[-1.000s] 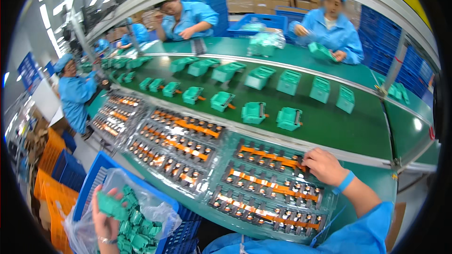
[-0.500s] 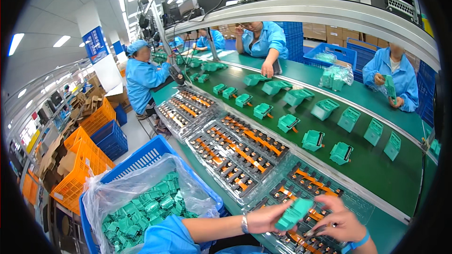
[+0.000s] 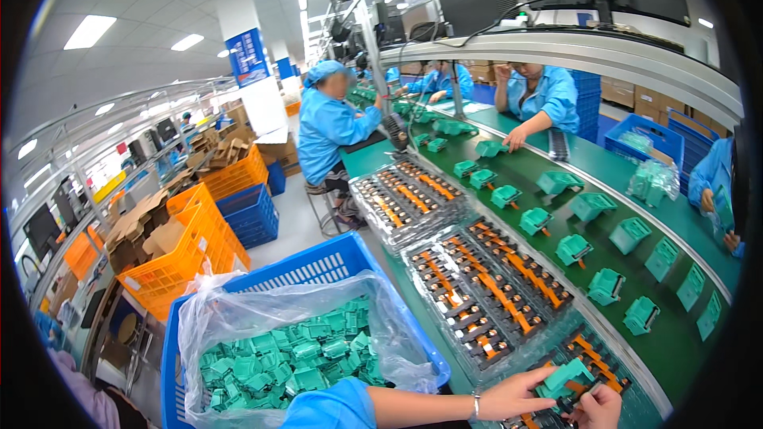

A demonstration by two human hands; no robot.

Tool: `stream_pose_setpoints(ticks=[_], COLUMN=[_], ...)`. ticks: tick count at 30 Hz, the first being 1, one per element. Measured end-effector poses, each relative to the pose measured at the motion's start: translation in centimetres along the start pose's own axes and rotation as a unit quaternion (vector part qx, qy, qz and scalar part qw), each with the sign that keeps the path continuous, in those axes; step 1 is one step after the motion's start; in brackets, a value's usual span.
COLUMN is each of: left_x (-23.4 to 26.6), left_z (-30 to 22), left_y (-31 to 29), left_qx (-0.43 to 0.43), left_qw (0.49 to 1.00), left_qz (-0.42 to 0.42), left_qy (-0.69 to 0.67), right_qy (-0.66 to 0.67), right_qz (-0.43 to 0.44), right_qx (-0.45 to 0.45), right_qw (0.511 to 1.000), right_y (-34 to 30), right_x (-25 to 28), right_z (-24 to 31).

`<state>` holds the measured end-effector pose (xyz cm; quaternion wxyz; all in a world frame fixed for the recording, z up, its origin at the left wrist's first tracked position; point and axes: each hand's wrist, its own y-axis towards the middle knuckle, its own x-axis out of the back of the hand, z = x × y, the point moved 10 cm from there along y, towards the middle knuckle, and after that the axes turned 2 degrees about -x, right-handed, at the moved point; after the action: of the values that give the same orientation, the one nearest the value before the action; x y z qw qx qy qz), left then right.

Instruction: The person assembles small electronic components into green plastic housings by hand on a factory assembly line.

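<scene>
Through the head view, I located the green housing (image 3: 563,380) in the left hand (image 3: 513,396), whose fingers grasped it at lower right, above the parts on the counter (image 3: 424,314). The right hand (image 3: 601,407) adjoined it, fingers pinching a dark part (image 3: 571,402) against the housing; an orange strip crossed there. I noted a clear tray (image 3: 520,342) of dark parts with orange strips just beyond. A blue crate (image 3: 404,316), bag-lined, contained loose green housings. Further housings stood in rows on the green belt (image 3: 629,270).
</scene>
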<state>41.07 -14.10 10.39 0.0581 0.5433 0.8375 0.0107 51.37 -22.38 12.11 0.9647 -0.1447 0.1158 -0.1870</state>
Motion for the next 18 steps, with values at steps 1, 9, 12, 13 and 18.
stream_pose_setpoints(ticks=[1,9,12,13,18], left_x=[0.3,2.4,2.9,2.8,2.7], left_z=[-0.5,-0.6,-0.6,-0.8,-0.7], left_y=[-0.2,-0.2,0.0,0.0,0.0], left_qx=[-0.001,0.014,0.012,0.017,0.028], left_qw=[1.000,0.991,0.988,0.986,0.991], left_qz=[-0.011,-0.108,-0.111,-0.103,-0.086], left_qy=[-0.001,-0.084,-0.111,-0.128,-0.095], right_qy=[0.007,-0.006,-0.026,-0.029,-0.013], right_qz=[-0.021,-0.034,-0.007,-0.006,-0.015], right_qx=[-0.004,0.043,0.064,0.058,0.074], right_qw=[1.000,0.998,0.998,0.998,0.997], right_y=[0.3,1.5,1.6,1.7,1.7], right_x=[0.3,2.0,1.8,1.9,1.8], right_z=[-0.3,-2.1,-2.1,-2.4,-2.1])
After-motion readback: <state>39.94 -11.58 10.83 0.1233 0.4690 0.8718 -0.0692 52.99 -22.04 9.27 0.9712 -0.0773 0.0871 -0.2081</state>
